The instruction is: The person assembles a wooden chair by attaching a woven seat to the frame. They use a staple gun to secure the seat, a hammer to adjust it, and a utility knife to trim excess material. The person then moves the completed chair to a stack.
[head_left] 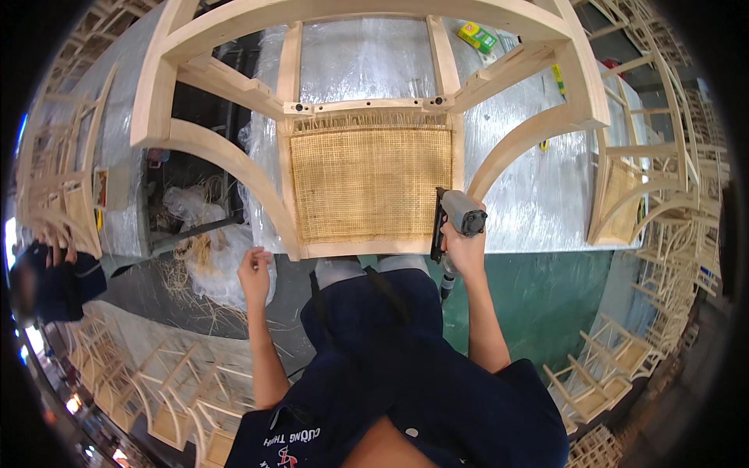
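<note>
In the head view, a small green-and-yellow box [477, 37] lies at the upper right; you can't tell what is in it. At left, crumpled clear plastic [226, 273] lies among loose, straw-like strands [199, 253], some of them seemingly inside it.

The woven cane panel [370, 183] sits mid-frame, in your wooden chair frame [359, 248]. Your right hand [462, 243] is wrapped around a grey-and-black nail gun [466, 214], which overlaps the panel's lower right corner; whether its nose touches, you can't tell. Your left hand [255, 269] hangs empty at centre left, fingers loosely curled. Curved braces arch on both sides of the panel, and another person [58, 281] is at the far left.

The panel is a tan, fine open grid, frayed along its top edge; the frame is pale, smooth wood, and shiny film covers the table [538, 187].
</note>
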A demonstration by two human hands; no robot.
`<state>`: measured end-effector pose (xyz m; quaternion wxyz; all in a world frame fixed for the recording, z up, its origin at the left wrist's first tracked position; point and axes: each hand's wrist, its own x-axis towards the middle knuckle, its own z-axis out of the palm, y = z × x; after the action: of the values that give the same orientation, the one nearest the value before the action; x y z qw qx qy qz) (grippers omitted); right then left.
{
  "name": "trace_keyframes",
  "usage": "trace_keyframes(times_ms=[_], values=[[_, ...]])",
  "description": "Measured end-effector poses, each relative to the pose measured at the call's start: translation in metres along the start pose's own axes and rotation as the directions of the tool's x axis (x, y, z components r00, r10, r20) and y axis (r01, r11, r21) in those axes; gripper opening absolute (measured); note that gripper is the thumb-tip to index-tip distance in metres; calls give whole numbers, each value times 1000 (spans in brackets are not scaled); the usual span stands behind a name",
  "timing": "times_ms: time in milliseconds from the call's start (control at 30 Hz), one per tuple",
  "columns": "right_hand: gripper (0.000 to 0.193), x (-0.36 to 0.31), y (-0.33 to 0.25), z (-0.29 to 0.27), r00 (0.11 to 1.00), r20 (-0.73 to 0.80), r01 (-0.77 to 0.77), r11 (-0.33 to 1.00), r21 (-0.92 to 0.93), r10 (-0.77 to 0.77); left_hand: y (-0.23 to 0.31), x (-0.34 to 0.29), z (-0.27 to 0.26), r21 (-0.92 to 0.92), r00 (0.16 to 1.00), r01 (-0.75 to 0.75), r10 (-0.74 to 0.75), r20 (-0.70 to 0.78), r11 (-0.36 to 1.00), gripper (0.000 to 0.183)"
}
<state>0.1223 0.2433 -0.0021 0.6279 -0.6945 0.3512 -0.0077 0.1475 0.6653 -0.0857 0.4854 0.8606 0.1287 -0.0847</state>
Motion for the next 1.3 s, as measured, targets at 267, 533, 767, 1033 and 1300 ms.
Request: trace_keyframes(times_ms=[267, 533, 767, 1033, 1300], values=[[86, -19, -21, 59, 946, -139, 218, 894, -392, -292, -25, 106, -10, -32, 986, 52, -46, 160, 998, 21], [94, -27, -42, 90, 927, 47, 330, 752, -571, -372, -46, 129, 6, 12, 919, 179, -171, 355, 984, 17], [73, -18, -40, 96, 935, 242, 353, 761, -544, -260, -47, 126, 19, -125, 893, 358, -301, 334, 925, 8], [62, 13, -28, 80, 984, 124, 160, 947, -280, -130, -53, 128, 26, -110, 928, 317, -284, 242, 942, 8], [56, 75, -39, 52, 980, -187, 53, 992, -111, -73, -67, 128, 31, -212, 946, 311, -280, 166, 926, 12]])
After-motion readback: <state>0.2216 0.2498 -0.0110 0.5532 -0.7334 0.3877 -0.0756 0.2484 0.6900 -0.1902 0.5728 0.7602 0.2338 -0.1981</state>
